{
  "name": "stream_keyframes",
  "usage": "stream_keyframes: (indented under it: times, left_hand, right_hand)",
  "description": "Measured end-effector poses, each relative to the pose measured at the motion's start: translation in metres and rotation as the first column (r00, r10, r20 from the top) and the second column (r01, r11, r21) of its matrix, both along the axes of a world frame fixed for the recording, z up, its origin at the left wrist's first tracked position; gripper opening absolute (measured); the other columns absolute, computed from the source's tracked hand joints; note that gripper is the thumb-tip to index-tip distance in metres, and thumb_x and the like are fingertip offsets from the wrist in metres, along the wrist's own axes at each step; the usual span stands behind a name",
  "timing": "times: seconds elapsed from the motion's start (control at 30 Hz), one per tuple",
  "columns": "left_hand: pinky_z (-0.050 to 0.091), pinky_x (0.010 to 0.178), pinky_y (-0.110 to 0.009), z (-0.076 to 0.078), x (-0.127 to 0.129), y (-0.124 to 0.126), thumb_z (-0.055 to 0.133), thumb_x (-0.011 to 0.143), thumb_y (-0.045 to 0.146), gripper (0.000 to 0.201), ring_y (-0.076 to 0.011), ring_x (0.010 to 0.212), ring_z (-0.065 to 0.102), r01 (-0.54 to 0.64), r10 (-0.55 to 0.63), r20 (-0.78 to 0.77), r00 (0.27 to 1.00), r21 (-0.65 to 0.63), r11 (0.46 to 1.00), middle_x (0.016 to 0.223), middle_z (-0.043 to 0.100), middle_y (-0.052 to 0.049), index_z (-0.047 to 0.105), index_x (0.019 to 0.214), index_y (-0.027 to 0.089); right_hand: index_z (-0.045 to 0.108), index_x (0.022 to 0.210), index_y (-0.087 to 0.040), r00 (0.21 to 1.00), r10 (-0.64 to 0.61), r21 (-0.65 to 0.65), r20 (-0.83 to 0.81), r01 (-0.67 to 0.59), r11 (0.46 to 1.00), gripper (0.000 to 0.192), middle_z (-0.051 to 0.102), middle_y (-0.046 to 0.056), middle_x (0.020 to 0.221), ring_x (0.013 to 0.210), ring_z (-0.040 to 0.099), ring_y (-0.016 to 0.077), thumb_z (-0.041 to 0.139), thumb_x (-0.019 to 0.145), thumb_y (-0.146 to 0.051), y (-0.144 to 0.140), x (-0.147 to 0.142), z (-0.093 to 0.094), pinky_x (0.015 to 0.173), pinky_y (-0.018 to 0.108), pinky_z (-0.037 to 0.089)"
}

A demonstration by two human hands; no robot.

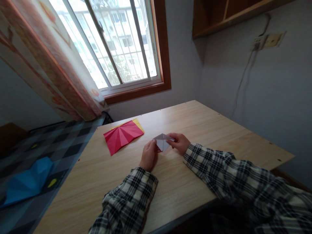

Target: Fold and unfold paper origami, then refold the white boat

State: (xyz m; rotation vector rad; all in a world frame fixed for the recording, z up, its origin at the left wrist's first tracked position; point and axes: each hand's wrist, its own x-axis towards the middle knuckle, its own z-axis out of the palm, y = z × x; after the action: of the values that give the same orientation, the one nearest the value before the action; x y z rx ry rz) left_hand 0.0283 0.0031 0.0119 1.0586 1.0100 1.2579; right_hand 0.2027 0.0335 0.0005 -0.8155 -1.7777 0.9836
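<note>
A small folded piece of white paper is held between my two hands, over the middle of the wooden table. A crease runs down its middle, and its outline is roughly a diamond. My left hand pinches its left corner, thumb on top. On the other side, my right hand grips the right corner between thumb and fingers. Left of my hands lies a creased red sheet of paper, its folds fanning out from the top edge. Partly hidden beneath it is a yellow sheet.
Left of the table, a creased blue sheet of paper lies on a checked cloth surface. A barred window and a patterned curtain are behind. On the right wall hang a cable and a wooden shelf.
</note>
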Motion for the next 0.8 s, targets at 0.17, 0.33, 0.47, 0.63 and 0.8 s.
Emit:
stream_keyframes:
  times: [0.17,0.33,0.47,0.63,0.8]
  left_hand:
    - [0.048,0.061,-0.028,0.0008,-0.0006,0.0003,0.057,0.078,0.045,0.027,-0.0166,0.066,0.062,-0.029,0.030,-0.038,0.999,0.012,1.000,0.071,0.065,-0.003,0.057,0.077,0.018]
    - [0.049,0.061,-0.029,-0.0009,-0.0019,0.0024,0.054,0.080,0.045,0.026,-0.0168,0.067,0.061,-0.013,0.013,-0.032,0.999,0.007,1.000,0.072,0.065,-0.003,0.056,0.075,0.019]
    - [0.050,0.062,-0.028,0.0006,-0.0008,0.0016,0.056,0.080,0.043,0.025,-0.0158,0.066,0.059,-0.018,0.019,-0.024,1.000,0.030,0.999,0.072,0.064,-0.002,0.058,0.078,0.019]
    - [0.051,0.060,-0.029,0.0019,-0.0001,0.0014,0.054,0.080,0.047,0.029,-0.0172,0.067,0.061,-0.028,0.029,-0.036,0.999,0.026,0.999,0.075,0.067,-0.005,0.058,0.079,0.018]
    - [0.052,0.059,-0.028,-0.0035,-0.0025,0.0052,0.055,0.079,0.046,0.029,-0.0154,0.062,0.062,-0.021,0.021,0.021,1.000,-0.028,0.999,0.071,0.066,-0.004,0.056,0.077,0.018]
  right_hand:
    - [0.071,0.105,-0.018,1.000,0.007,0.010,-0.010,-0.007,1.000,0.030,0.069,0.003,0.081,0.057,0.053,0.0113,0.056,0.086,-0.036,-0.0006,-0.0018,-0.0015,0.052,0.023,0.045]
    - [0.073,0.107,-0.018,1.000,-0.004,0.028,-0.019,0.004,1.000,0.031,0.072,0.005,0.085,0.057,0.054,0.0109,0.054,0.084,-0.026,-0.0003,-0.0030,-0.0045,0.053,0.023,0.046]
    - [0.074,0.106,-0.018,1.000,-0.022,0.052,-0.011,0.023,0.998,0.034,0.073,0.006,0.089,0.058,0.055,0.0111,0.051,0.080,-0.018,0.0012,-0.0027,-0.0068,0.052,0.023,0.045]
    - [0.075,0.102,-0.019,1.000,-0.023,0.069,-0.002,0.023,0.997,0.036,0.072,0.005,0.088,0.060,0.055,0.0111,0.049,0.077,-0.015,0.0020,-0.0020,-0.0073,0.053,0.023,0.045]
    - [0.075,0.099,-0.019,0.999,-0.027,0.085,0.030,0.024,0.996,0.036,0.070,0.003,0.081,0.060,0.055,0.0113,0.049,0.075,-0.012,0.0022,-0.0006,-0.0066,0.054,0.023,0.045]
